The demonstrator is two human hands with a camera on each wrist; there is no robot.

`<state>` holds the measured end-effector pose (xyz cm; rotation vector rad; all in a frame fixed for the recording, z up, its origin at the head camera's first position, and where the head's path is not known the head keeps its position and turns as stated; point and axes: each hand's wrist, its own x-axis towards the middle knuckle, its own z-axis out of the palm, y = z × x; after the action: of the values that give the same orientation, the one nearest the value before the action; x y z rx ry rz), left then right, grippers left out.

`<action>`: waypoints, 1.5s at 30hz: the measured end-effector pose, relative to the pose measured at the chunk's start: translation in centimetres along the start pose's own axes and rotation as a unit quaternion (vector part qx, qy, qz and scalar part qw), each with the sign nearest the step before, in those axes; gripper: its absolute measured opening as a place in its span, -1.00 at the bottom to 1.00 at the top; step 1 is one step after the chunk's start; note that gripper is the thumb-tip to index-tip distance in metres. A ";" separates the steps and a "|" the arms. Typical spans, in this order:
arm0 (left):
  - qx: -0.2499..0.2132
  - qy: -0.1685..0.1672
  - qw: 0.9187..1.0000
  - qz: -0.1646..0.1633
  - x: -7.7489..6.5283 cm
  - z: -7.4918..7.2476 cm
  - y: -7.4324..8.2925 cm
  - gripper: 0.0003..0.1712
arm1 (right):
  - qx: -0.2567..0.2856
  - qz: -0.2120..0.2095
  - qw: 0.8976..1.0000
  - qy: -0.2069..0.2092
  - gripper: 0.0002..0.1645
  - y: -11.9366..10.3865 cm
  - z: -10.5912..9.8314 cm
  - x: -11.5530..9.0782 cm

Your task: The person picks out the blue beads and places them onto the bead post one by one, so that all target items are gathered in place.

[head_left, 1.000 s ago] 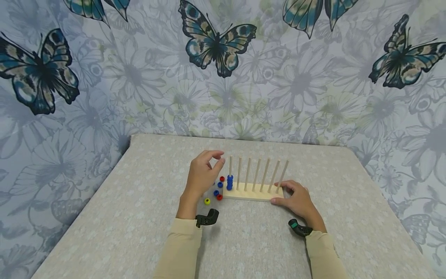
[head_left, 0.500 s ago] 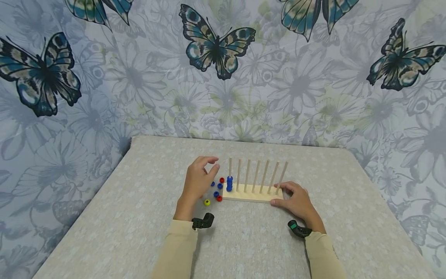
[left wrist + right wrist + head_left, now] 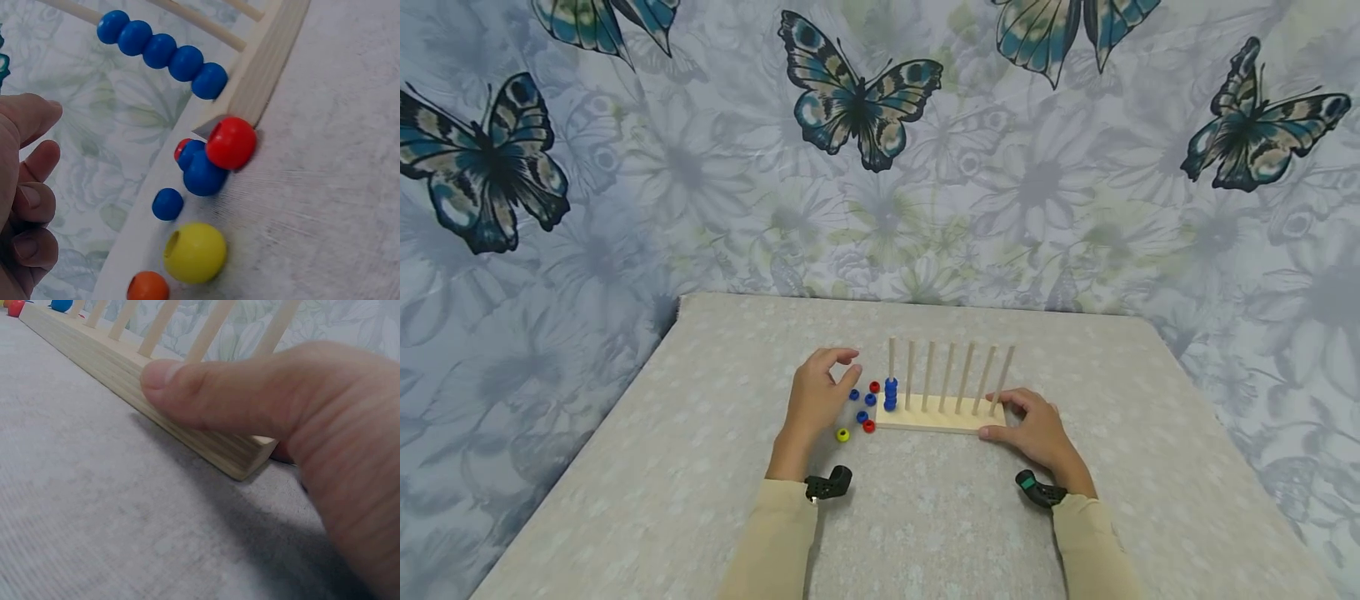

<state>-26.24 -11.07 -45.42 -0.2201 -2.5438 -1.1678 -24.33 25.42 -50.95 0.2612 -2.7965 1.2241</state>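
Note:
A wooden peg stand (image 3: 940,423) with a row of upright pegs rests on the table. Several blue beads (image 3: 159,50) are stacked on its leftmost peg. My right hand (image 3: 1033,429) grips the stand's right end, thumb along the front edge (image 3: 200,394) and fingers behind. To the left of the stand, my left hand (image 3: 816,396) hovers with loosely bent fingers, thumb and index apart, nothing between them. Loose beads lie by the stand's left end: a red bead (image 3: 231,144), a yellow bead (image 3: 195,253), an orange bead (image 3: 149,287) and several blue ones (image 3: 862,417).
A patterned light cloth covers the table (image 3: 925,533). Behind it rises a wall with flowers and large butterflies (image 3: 861,100). Black wrist cameras sit on the left wrist (image 3: 829,483) and the right wrist (image 3: 1039,490).
My left hand has moved left and lower, away from the leftmost peg, uncovering a blue bead on the table. The right hand keeps its grip on the stand.

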 end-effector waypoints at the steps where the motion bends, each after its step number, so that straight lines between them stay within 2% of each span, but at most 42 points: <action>1: 0.003 -0.002 1.000 -0.002 -0.1 0.1 -0.2 -0.69 | -0.001 -0.001 1.000 -0.001 -0.27 0.0 0.1 0.0; 7: 0.008 -0.007 1.000 -0.007 -0.6 0.7 -1.1 -0.68 | -0.007 0.003 1.000 0.000 -0.27 0.0 0.2 -0.1; 12: 0.014 0.001 0.999 -0.029 -0.9 1.0 -1.6 -0.69 | -0.004 0.000 1.000 0.000 -0.27 -0.3 0.0 -0.1; 20: 0.034 -0.010 0.998 -0.052 -1.3 1.4 -2.1 -0.69 | -0.009 -0.004 1.000 -0.001 -0.28 -0.2 0.0 -0.1; 29: 0.079 -0.022 0.995 -0.049 -1.5 1.2 -2.1 -0.71 | -0.009 -0.005 1.000 -0.001 -0.27 -0.3 0.0 -0.1; 45: 0.103 -0.049 0.992 -0.056 -1.5 1.4 -2.2 -0.69 | -0.012 -0.004 1.000 -0.004 -0.29 -0.3 -0.2 -0.2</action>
<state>-25.74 -11.46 -48.42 -0.0870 -2.7714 -0.9432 -24.11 25.36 -50.65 0.2766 -2.8127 1.1895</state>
